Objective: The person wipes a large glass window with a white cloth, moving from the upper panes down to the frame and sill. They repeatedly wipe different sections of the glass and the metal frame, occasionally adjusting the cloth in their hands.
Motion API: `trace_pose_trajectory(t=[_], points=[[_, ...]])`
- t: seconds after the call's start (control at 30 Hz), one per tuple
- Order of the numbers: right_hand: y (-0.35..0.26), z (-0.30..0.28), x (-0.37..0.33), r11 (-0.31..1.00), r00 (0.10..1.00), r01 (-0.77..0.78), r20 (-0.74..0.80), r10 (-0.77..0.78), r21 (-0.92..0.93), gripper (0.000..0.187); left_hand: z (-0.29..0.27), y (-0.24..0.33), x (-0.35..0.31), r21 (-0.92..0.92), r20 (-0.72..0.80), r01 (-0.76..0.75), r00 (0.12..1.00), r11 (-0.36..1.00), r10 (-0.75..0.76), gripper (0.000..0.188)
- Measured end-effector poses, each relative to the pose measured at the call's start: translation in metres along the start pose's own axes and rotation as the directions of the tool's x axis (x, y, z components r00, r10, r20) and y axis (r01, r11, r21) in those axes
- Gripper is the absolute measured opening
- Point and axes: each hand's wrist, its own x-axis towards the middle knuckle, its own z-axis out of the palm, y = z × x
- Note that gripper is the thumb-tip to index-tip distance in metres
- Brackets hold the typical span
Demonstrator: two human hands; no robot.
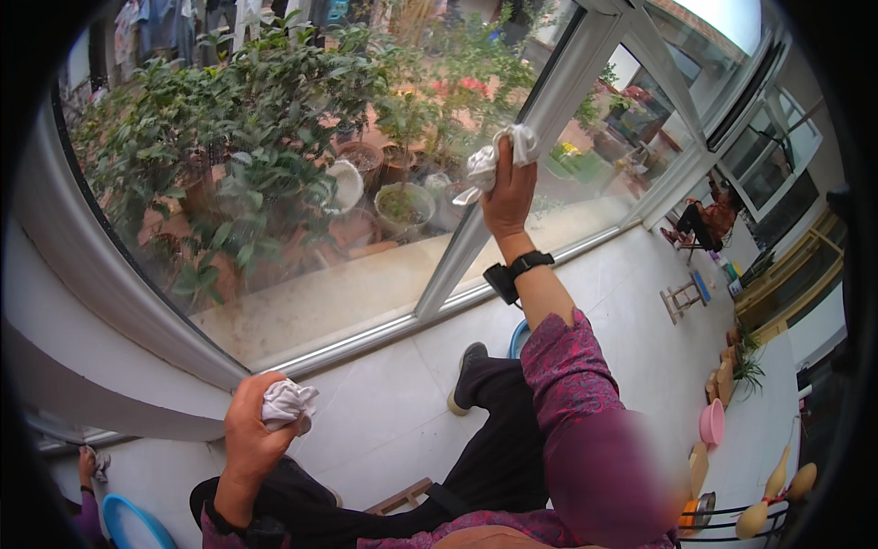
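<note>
My right hand [510, 197] is raised and presses a crumpled white cloth [494, 166] against the white window frame post [549, 82] between two glass panes. Its fingers are bent over the cloth, and a black band circles the wrist. Low on the left, my left hand [254, 430] grips a second white cloth [289, 403], bunched up in front of the fingers. That hand is held clear of the large window pane [302, 302], which looks hazy toward its lower part.
Under my right forearm a blue basin [519, 339] is partly hidden. A wooden stool [398, 497] shows beside my legs. At lower left are another hand with a cloth [101, 467] and a blue tub [137, 526], possibly reflected. A seated person [709, 220] is far right, beyond a small stool [686, 297].
</note>
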Motion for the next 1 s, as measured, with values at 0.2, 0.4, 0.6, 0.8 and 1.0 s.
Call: trace_pose_trajectory(t=[0.2,0.4,0.6,0.8,1.0], points=[[-0.04,-0.025,-0.103,0.98,0.928,-0.141,0.364,0.08,0.144,0.051,0.004,-0.003,0.004,0.07,0.058,-0.049,0.997,0.996,0.045,0.053],[-0.085,-0.081,-0.074,0.751,0.821,-0.199,0.525,-0.223,0.63,0.038,0.016,-0.002,0.005,0.026,0.34,-0.119,0.935,0.992,0.103,0.095],[-0.171,-0.142,-0.014,0.354,0.817,-0.206,0.36,-0.451,0.912,0.039,0.043,0.002,0.012,-0.17,0.551,0.02,0.831,0.985,0.079,0.119],[-0.191,-0.146,0.008,0.165,0.917,-0.29,0.323,-0.234,0.943,0.036,0.044,0.016,0.017,-0.479,0.593,0.399,0.804,0.782,-0.047,0.091],[-0.232,-0.129,-0.012,-0.383,0.65,-0.717,0.757,-0.063,0.583,0.029,0.043,0.027,0.018,-0.588,0.469,0.252,0.88,0.768,0.07,0.073]])
